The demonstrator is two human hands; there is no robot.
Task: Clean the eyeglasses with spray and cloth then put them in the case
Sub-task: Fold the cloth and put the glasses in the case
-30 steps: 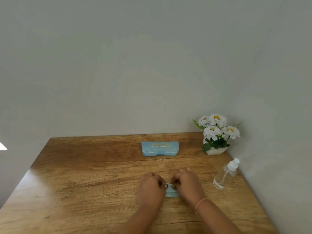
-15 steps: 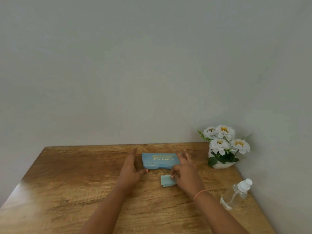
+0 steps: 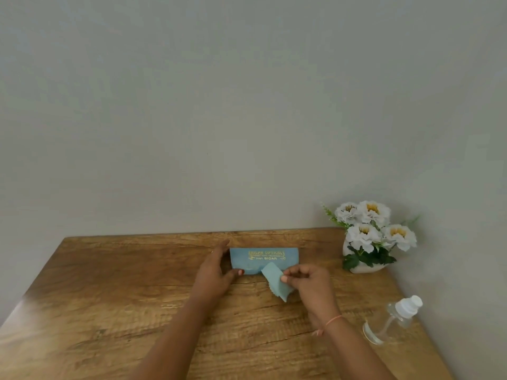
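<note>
Plain grey wall [image 3: 247, 105] fills the upper half of the view. Below it is a brown wood-grain worktop [image 3: 109, 311], its far edge against the wall. Both forearms reach in from the near side. In the far right corner stands a bunch of white artificial flowers [image 3: 367, 234] with yellow centres and green leaves, set in a small white pot [image 3: 366, 269]. Near the right edge, well this side of the flowers, stands a clear plastic spray bottle [image 3: 384, 325], its white cap leaning up and to the right in this wide view. At centre, towards the far edge, a pale-blue oblong eyeglass case [image 3: 264, 257] lies flat with its long axis running left to right, parallel to the wall. Its gold lettering reads upright towards the person. The left hand [image 3: 215, 272] holds the case's left end, thumb on the near edge and fingers up along the far side of that end. The right hand [image 3: 310, 283] is just this side of the case's right half, thumb and forefinger pinching a small pale-blue cleaning cloth [image 3: 275, 281] with a zigzag edge. The cloth's long axis slants: its upper left end overlaps the case's near edge, and its lower right end points back towards the person. A thin pink thread bracelet [image 3: 333, 320] circles the right wrist.
</note>
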